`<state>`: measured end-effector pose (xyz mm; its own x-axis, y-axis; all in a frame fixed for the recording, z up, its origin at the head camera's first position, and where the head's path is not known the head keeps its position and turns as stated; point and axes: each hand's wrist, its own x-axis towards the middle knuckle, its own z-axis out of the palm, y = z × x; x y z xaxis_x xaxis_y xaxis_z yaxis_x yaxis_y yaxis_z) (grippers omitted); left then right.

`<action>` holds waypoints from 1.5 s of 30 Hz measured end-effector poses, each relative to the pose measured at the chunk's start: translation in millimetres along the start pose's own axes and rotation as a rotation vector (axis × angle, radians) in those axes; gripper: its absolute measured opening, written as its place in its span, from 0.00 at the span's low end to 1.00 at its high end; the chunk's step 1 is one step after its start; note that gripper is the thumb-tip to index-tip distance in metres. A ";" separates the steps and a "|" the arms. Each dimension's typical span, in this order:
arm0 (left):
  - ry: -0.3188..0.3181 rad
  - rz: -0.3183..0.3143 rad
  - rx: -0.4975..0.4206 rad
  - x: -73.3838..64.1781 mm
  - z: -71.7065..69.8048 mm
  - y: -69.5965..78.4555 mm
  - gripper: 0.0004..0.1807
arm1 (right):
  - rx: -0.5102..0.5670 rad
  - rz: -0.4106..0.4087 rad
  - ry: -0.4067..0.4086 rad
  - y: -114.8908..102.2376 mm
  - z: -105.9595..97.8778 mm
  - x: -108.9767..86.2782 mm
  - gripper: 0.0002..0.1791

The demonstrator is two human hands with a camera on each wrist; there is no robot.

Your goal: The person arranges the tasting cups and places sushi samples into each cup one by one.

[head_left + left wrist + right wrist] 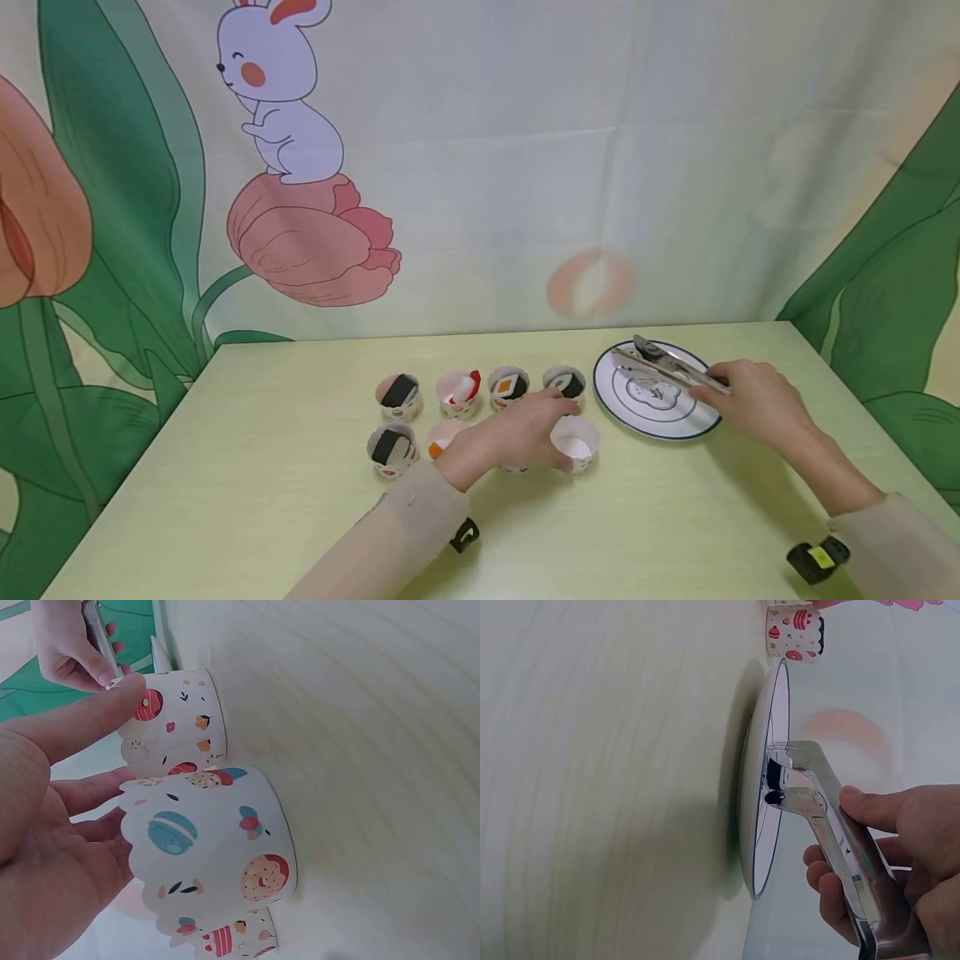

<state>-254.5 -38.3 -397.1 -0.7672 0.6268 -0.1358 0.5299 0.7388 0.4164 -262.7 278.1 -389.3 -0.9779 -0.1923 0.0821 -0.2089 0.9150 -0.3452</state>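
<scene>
My left hand (517,433) reaches over the front row and holds a white paper baking cup (576,442) at its right end. Its thumb (112,705) lies against the rim of that patterned cup (180,724), with the other fingers behind. White shows inside this cup. My right hand (757,404) grips metal serving tongs (855,870) by their arms. The tongs' tips are over a white plate (652,417) with a dark blue rim. Something dark and pale (776,776) shows at the tips; whether they pinch it I cannot tell.
Several paper cups with toy sushi stand in two rows, among them a cup at front left (393,450) and one with a red-tailed shrimp piece (459,392). My left hand partly covers the front row. The pale table (262,475) meets a printed curtain (480,208) behind.
</scene>
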 end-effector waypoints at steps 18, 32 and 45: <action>0.015 0.018 0.001 2.8 0.8 -2.2 0.35 | -0.005 0.004 -0.005 0.5 1.1 -1.4 0.20; 0.018 0.039 -0.005 2.4 1.3 -1.9 0.33 | 0.009 0.000 -0.017 2.7 -3.6 -7.4 0.22; 0.016 0.049 0.004 3.8 1.2 -3.5 0.33 | 0.033 -0.039 -0.012 -1.6 -10.4 -15.1 0.22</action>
<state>-258.8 -38.2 -400.1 -0.7458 0.6585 -0.1007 0.5686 0.7081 0.4187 -247.6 283.2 -380.2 -0.9691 -0.2318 0.0844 -0.2464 0.8947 -0.3725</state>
